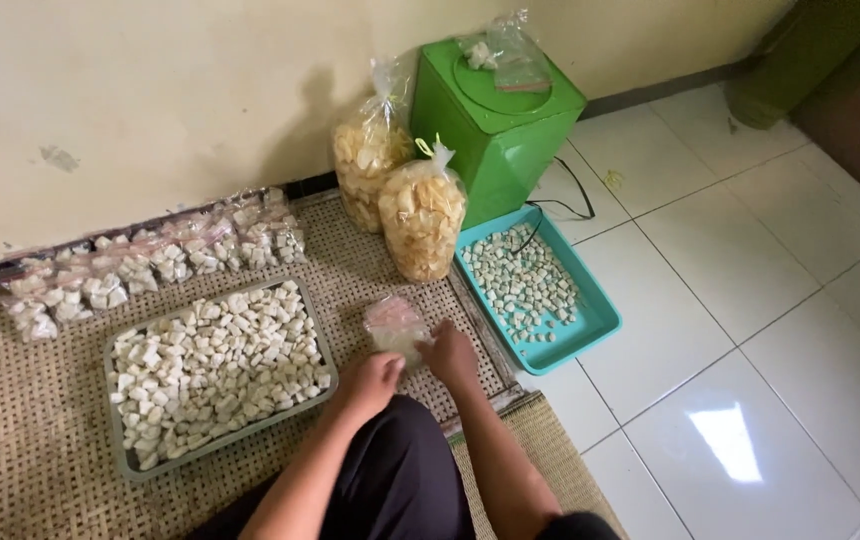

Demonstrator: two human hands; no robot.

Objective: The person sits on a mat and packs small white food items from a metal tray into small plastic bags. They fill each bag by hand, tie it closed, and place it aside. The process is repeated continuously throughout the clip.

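Observation:
My left hand (370, 381) and my right hand (451, 356) meet over a small clear zip bag (395, 325) with a pink strip, lying on the woven mat (10, 440). Both hands touch the bag's near edge; whether they pinch it I cannot tell for sure. Just left of the hands stands a grey metal tray (122, 455) heaped with several white chunks (215, 365). My dark-trousered knee fills the bottom centre.
A teal tray (595, 320) with white chunks sits on the white floor tiles at right. Two big clear bags of pale crackers (420, 215) lean by a green box (495, 125). A row of small filled zip bags (140, 265) lines the wall.

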